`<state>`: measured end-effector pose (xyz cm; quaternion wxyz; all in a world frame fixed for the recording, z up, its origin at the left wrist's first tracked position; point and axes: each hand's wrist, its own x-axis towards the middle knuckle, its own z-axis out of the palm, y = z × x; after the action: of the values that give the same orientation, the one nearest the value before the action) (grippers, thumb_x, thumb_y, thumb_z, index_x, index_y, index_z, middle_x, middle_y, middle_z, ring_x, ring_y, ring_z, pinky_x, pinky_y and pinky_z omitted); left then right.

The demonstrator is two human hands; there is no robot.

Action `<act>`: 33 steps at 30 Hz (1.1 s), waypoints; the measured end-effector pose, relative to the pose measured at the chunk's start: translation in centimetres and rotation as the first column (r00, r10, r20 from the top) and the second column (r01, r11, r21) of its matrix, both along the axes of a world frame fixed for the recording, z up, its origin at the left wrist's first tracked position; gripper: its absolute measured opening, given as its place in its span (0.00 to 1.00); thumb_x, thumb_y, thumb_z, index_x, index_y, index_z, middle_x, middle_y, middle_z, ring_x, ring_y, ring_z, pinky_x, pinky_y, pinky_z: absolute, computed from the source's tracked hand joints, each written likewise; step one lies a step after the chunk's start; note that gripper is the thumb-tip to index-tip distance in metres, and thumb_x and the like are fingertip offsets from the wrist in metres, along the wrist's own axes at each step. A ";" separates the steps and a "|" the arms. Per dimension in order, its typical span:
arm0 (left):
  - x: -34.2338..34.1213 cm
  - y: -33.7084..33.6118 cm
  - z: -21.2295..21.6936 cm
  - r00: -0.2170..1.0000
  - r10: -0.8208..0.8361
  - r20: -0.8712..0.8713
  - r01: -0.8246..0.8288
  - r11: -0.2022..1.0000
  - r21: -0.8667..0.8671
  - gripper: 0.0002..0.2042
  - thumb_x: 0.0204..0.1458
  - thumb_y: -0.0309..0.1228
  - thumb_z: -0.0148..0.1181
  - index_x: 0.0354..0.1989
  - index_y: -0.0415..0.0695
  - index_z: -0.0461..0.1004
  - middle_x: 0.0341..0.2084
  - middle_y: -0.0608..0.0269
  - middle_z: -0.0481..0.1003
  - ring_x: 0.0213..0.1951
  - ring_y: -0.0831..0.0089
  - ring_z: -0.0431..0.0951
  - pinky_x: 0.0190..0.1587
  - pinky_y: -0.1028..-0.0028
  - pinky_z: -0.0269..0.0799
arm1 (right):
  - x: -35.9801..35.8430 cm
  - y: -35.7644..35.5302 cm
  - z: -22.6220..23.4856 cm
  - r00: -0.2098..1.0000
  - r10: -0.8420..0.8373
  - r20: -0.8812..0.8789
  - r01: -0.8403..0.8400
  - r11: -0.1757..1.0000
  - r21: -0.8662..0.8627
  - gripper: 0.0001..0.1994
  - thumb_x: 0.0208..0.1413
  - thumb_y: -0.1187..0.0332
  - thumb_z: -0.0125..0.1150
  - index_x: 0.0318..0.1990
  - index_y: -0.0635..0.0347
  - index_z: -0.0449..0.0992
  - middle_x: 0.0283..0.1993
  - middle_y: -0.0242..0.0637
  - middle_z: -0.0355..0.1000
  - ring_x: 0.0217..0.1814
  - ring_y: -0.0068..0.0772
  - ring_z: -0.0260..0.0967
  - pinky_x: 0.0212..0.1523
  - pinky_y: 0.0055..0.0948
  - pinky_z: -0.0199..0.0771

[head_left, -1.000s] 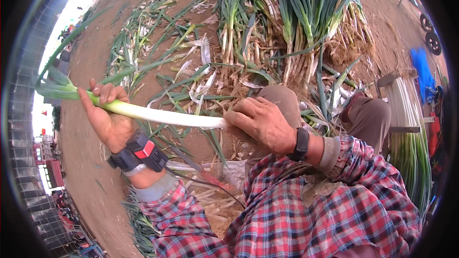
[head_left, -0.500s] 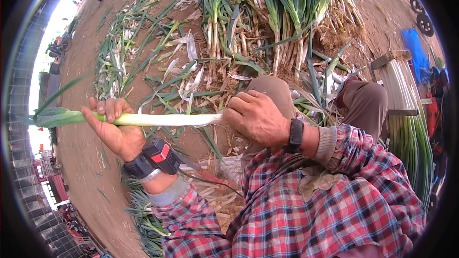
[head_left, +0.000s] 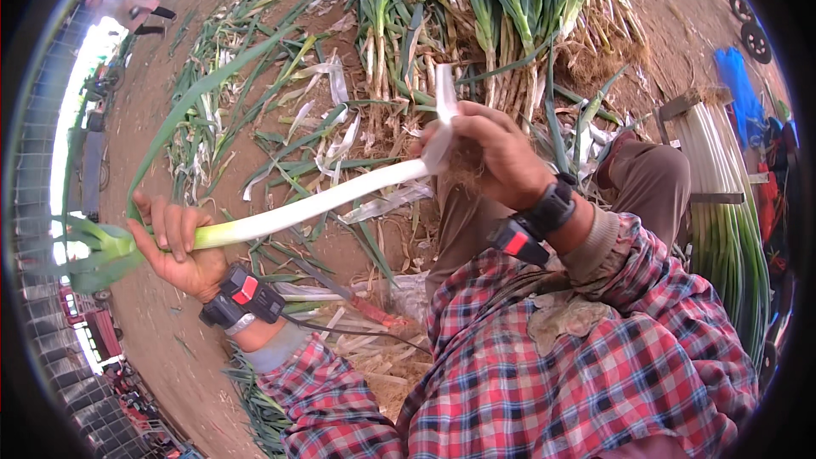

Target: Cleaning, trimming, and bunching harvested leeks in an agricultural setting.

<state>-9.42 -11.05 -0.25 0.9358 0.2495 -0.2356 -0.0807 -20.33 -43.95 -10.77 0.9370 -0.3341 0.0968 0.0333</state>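
1. The leek [head_left: 314, 206] is gripped by the left hand [head_left: 181, 251], green leaves [head_left: 109, 244] splayed outward.
2. Between both hands, its smooth white shaft [head_left: 357, 188] is bowed.
3. At its end, a filmy skin strip [head_left: 444, 89] is pinched by the right hand [head_left: 503, 157].

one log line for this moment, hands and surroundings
left hand: gripping leek near green leaves | right hand: at root end with white strip, grip unclear | beyond: rooted leeks | right side: stacked leeks
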 end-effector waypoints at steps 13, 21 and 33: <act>1.4 2.5 -4.7 0.900 0.190 -0.392 -0.221 0.975 -0.037 0.15 0.58 0.39 0.58 0.41 0.38 0.68 0.20 0.72 0.60 0.21 0.79 0.62 0.27 0.75 0.62 | -3.1 -9.4 2.6 0.885 0.285 0.369 0.448 -0.298 -0.843 0.21 0.51 0.68 0.65 0.53 0.60 0.69 0.52 0.41 0.70 0.49 0.42 0.70 0.51 0.37 0.67; 1.3 -1.5 -2.8 0.897 0.160 -0.413 -0.170 0.985 0.014 0.12 0.63 0.33 0.49 0.48 0.38 0.69 0.43 0.56 0.77 0.52 0.53 0.74 0.59 0.52 0.68 | -0.6 -3.0 2.0 0.845 0.468 0.259 0.357 -0.133 -0.925 0.23 0.51 0.70 0.62 0.55 0.60 0.66 0.46 0.47 0.70 0.47 0.48 0.71 0.44 0.40 0.69; 3.2 1.2 -1.8 0.967 0.215 -0.137 -0.199 0.972 0.124 0.30 0.51 0.44 0.65 0.55 0.37 0.63 0.44 0.47 0.74 0.43 0.58 0.77 0.50 0.58 0.75 | -4.2 -7.1 2.0 0.637 0.765 -0.099 -0.657 0.471 -0.589 0.21 0.67 0.53 0.46 0.43 0.65 0.75 0.19 0.23 0.57 0.20 0.16 0.52 0.20 0.20 0.52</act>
<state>-6.21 -9.90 -2.01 0.9391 0.3168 -0.1328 -0.0137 -24.50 -51.09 -8.74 0.6930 -0.6110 -0.1305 0.3597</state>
